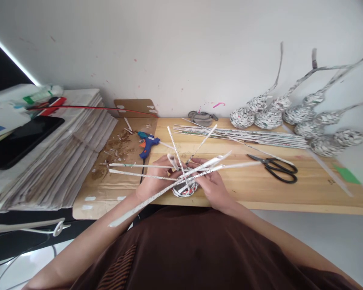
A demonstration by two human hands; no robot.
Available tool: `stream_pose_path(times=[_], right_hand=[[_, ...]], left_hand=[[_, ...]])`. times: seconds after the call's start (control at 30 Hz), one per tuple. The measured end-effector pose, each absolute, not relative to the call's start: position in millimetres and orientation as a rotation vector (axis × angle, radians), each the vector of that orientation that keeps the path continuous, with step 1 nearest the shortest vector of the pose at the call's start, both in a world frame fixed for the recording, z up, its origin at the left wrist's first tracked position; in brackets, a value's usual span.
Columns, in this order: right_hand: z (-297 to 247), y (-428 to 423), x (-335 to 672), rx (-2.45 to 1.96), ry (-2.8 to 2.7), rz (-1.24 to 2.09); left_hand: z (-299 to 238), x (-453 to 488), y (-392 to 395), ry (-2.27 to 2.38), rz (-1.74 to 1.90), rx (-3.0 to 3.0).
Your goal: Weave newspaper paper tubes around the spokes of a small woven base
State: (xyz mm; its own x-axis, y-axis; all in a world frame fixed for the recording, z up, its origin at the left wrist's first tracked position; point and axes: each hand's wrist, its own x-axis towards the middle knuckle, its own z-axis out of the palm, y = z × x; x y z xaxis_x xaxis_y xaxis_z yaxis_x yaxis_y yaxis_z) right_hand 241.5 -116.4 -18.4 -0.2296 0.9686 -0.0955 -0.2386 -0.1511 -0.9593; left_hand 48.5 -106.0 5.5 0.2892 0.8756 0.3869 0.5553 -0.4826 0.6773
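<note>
Gripping a small woven paper piece [184, 192] from both sides, the left hand [157, 179] and the right hand [212, 183] are curling their fingers around it near the middle of the desk's front edge. Its rounded side is facing the person's body, and whether it is touching the wood is hard to tell. Paper tubes are fanning out from it: two are pointing left across the left hand, two are slanting toward the back edge, and one is pointing right past the right hand. The longest line is running diagonally, from above the left forearm at the near left to the far right.

On the desk [245, 197], wood is stretching along the front edge from the right hand toward the right corner. Scissors [278, 168] are lying beyond that strip, blades pointing left and back. Behind them, a bundle of paper tubes [245, 137] is lying roughly along the back edge, and woven gourd shapes [269, 119] are standing toward the back right corner. On the left, a blue glue gun [149, 144] is resting on cardboard [109, 195], and a newspaper stack [92, 135] is bounding the room beside the left hand.
</note>
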Motion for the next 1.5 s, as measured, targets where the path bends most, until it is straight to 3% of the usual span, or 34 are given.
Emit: stream_pose_path(times=[1.17, 1.5], right_hand=[[-31.7, -116.7, 244.4, -0.972, -1.103, 1.453], [-11.7, -120.8, 277.7, -1.076, -0.967, 1.495]], left_hand=[[2.9, 64.3, -113.0, 1.377, 1.086, 2.067], [-3.9, 61.7, -117.2, 1.46, 1.094, 1.846]])
